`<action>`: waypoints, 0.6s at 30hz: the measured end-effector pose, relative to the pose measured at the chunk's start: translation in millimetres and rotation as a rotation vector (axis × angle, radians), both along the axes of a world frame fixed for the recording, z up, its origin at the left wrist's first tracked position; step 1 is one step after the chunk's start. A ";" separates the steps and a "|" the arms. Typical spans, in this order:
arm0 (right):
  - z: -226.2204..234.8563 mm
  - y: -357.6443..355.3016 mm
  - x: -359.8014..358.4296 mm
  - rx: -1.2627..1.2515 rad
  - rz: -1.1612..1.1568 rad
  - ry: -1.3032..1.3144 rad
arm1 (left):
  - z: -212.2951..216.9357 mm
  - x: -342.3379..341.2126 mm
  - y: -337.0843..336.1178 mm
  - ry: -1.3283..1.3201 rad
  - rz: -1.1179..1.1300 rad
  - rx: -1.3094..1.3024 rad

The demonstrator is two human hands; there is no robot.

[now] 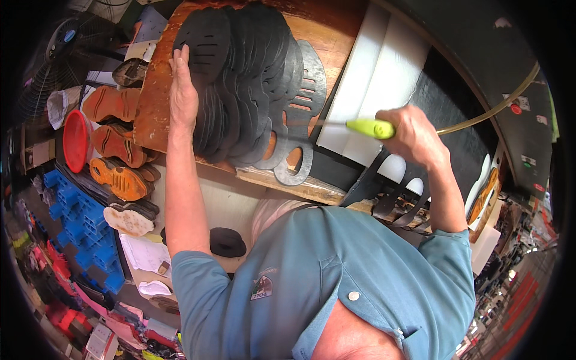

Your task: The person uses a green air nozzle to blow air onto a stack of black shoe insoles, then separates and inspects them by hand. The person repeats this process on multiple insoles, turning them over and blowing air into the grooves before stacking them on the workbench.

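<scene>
A thick row of black shoe-sole pieces (240,90) with cut slots lies fanned and overlapping on the wooden board (157,99). My left hand (183,90) stands edge-on along the left end of the row, fingers stretched out and together, against the outermost piece. To the right, my right hand (414,135) is closed round a tool with a bright green handle (370,127). Its thin shaft points left toward the right end of the row and is blurred, so its tip cannot be made out. A single slotted sole piece (312,78) lies at that end.
A white panel (366,78) slants beside the board. Pale rounded forms (392,168) and dark strips stand near my right forearm. On the left are orange sole-shaped forms (120,180), a red bowl (75,141), blue plastic pieces (78,222) and a fan (60,54).
</scene>
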State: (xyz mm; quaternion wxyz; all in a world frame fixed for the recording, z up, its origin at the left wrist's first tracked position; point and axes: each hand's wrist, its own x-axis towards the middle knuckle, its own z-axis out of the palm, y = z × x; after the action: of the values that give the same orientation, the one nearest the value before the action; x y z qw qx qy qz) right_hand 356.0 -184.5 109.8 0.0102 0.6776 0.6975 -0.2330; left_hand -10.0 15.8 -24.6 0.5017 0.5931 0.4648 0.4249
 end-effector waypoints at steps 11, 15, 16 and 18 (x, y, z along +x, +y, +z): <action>20.5 -30.2 18.5 -0.090 -0.041 -0.083 | -5.2 0.1 1.4 0.052 0.009 0.022; 35.4 -42.0 16.5 -0.178 0.053 -0.113 | -7.6 -0.9 1.0 0.071 0.015 0.026; 38.9 -44.2 17.2 -0.202 0.057 -0.115 | -8.2 -1.1 0.7 0.076 0.017 0.030; 44.4 -47.7 18.3 -0.225 0.060 -0.134 | -9.1 -1.9 0.6 0.084 0.017 0.034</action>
State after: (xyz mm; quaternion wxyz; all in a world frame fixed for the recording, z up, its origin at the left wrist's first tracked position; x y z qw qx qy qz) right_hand 374.3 -232.1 154.2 0.1398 0.6651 0.6845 -0.2637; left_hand -12.0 16.4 -33.7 0.4677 0.6150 0.4832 0.4117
